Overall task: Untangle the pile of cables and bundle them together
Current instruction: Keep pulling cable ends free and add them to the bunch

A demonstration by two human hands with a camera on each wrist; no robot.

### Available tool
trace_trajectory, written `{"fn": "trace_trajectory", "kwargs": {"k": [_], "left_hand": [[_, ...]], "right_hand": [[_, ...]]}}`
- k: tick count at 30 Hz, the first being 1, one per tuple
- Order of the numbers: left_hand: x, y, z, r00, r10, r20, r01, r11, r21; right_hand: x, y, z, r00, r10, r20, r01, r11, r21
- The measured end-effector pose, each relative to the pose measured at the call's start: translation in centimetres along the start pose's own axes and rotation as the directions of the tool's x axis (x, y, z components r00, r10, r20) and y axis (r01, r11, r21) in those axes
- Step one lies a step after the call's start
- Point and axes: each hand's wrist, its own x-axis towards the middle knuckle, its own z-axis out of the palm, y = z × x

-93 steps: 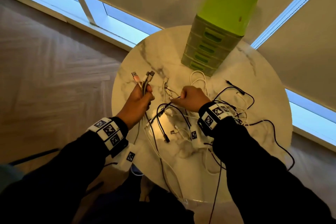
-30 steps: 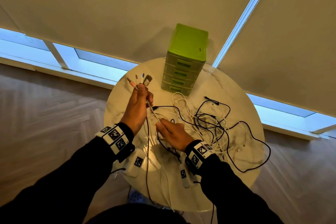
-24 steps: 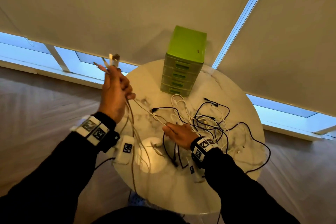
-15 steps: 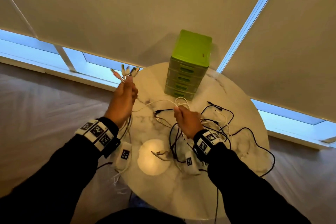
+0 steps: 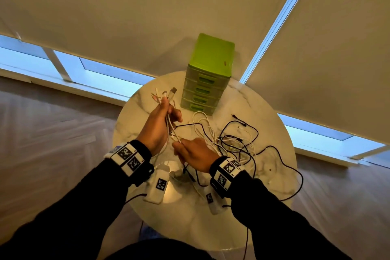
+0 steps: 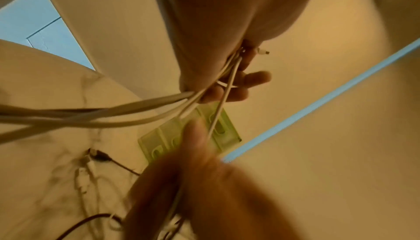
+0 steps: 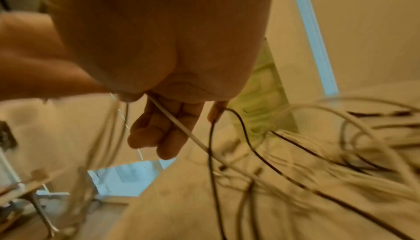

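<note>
My left hand (image 5: 162, 120) is raised over the table's left part and grips a bunch of white cables (image 6: 145, 107); their plug ends (image 5: 166, 95) stick up above the fist. One thin white cable (image 5: 172, 127) runs from that fist down to my right hand (image 5: 190, 152), which pinches it just below and to the right; it shows against the right fingers (image 7: 168, 128) in the right wrist view. A tangle of black and white cables (image 5: 234, 141) lies on the round marble table (image 5: 263, 112), right of my hands.
A green drawer box (image 5: 207, 76) stands at the table's far edge, behind the cables. Window blinds hang close behind it. White tagged sensor packs (image 5: 157, 186) dangle from both wrists over the table's near part. Wooden floor surrounds the table.
My left hand came back down from the raised left position to above the table. The right hand moved back toward me along the white cable, close under the left hand.
</note>
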Motion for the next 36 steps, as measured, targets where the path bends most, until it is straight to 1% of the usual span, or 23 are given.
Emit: {"fn": "trace_trajectory", "kwargs": {"k": [1, 3, 4, 5, 7, 8, 10, 11, 13, 14, 16, 18, 19, 21, 23, 25, 28, 29, 30, 32, 34, 36], "left_hand": [[-0.1, 0.9, 0.1, 1.000, 0.013, 0.009, -0.013, 0.997, -0.077], [0.1, 3.2, -0.3, 0.999, 0.053, 0.002, -0.052, 0.977, -0.208], [0.5, 4.4, -0.8, 0.997, 0.081, -0.014, -0.082, 0.968, -0.236], [0.7, 5.5, -1.4, 0.994, 0.108, -0.031, -0.112, 0.964, -0.242], [1.2, 7.1, -2.4, 0.983, 0.171, -0.062, -0.179, 0.968, -0.173], [1.4, 7.2, -3.0, 0.973, 0.216, -0.080, -0.223, 0.970, -0.099], [1.4, 6.3, -3.4, 0.953, 0.292, -0.083, -0.283, 0.953, 0.105], [1.2, 5.4, -3.4, 0.949, 0.308, -0.063, -0.289, 0.935, 0.207], [1.0, 2.8, -3.5, 0.957, 0.288, 0.022, -0.275, 0.885, 0.376], [0.7, 1.5, -3.5, 0.965, 0.251, 0.077, -0.259, 0.857, 0.445], [0.0, -0.8, -3.0, 0.979, 0.108, 0.170, -0.182, 0.836, 0.517], [-0.6, -2.3, -2.1, 0.979, -0.007, 0.204, -0.107, 0.831, 0.546], [-0.8, -2.7, -1.7, 0.980, -0.046, 0.196, -0.071, 0.831, 0.551], [-0.9, -2.8, -1.1, 0.976, -0.106, 0.191, -0.004, 0.866, 0.499], [-1.1, -2.3, -0.5, 0.972, -0.108, 0.208, 0.007, 0.901, 0.434], [-1.4, -1.7, -0.1, 0.976, -0.078, 0.204, -0.014, 0.909, 0.417], [-1.0, -1.9, -0.2, 0.986, -0.015, 0.168, -0.067, 0.880, 0.470], [-0.8, -1.9, -0.3, 0.989, 0.002, 0.148, -0.074, 0.875, 0.479], [-0.5, -2.0, -0.5, 0.992, 0.016, 0.124, -0.074, 0.872, 0.483], [-0.2, -1.5, -0.5, 0.993, 0.053, 0.105, -0.093, 0.901, 0.423], [-0.2, -0.4, -0.7, 0.990, 0.108, 0.092, -0.135, 0.920, 0.368], [-0.3, 0.8, -1.1, 0.981, 0.173, 0.089, -0.194, 0.909, 0.370]], "right_hand": [[-0.3, 0.6, 0.3, 0.998, 0.033, 0.050, -0.029, 0.996, -0.083], [-1.4, 2.9, 1.3, 0.984, 0.104, 0.146, -0.060, 0.959, -0.277], [-2.0, 4.3, 1.6, 0.972, 0.157, 0.173, -0.094, 0.941, -0.324], [-2.7, 5.7, 1.8, 0.963, 0.208, 0.173, -0.146, 0.937, -0.319], [-3.5, 7.7, 1.9, 0.957, 0.266, 0.114, -0.234, 0.943, -0.235], [-3.6, 8.1, 1.7, 0.961, 0.267, 0.065, -0.250, 0.948, -0.195], [-3.2, 7.9, 0.7, 0.967, 0.254, -0.031, -0.256, 0.956, -0.142], [-2.9, 7.4, 0.1, 0.969, 0.235, -0.080, -0.243, 0.963, -0.118], [-1.8, 5.8, -1.0, 0.963, 0.195, -0.187, -0.211, 0.975, -0.070], [-1.3, 4.8, -1.4, 0.954, 0.183, -0.237, -0.198, 0.979, -0.040], [-0.3, 3.1, -1.9, 0.931, 0.167, -0.323, -0.161, 0.986, 0.045], [0.1, 1.6, -2.3, 0.922, 0.134, -0.363, -0.114, 0.990, 0.078], [0.3, 1.1, -2.3, 0.928, 0.095, -0.359, -0.083, 0.995, 0.050], [0.3, 0.3, -2.0, 0.945, 0.004, -0.327, -0.019, 0.999, -0.041], [0.0, 0.0, -1.6, 0.947, -0.092, -0.307, 0.049, 0.988, -0.144], [-0.3, 0.0, -1.2, 0.954, -0.112, -0.278, 0.066, 0.983, -0.170], [-0.6, 0.5, -0.4, 0.983, -0.028, -0.183, 0.016, 0.998, -0.064], [-0.6, 1.0, -0.1, 0.990, 0.005, -0.138, -0.014, 0.998, -0.063], [-0.6, 1.9, 0.3, 0.995, 0.037, -0.093, -0.046, 0.994, -0.095], [-0.6, 3.6, 0.8, 0.994, 0.104, -0.028, -0.108, 0.975, -0.192], [-0.9, 5.3, 0.8, 0.987, 0.162, -0.004, -0.158, 0.960, -0.232], [-1.2, 6.5, 0.3, 0.982, 0.187, -0.014, -0.184, 0.945, -0.270]]}}
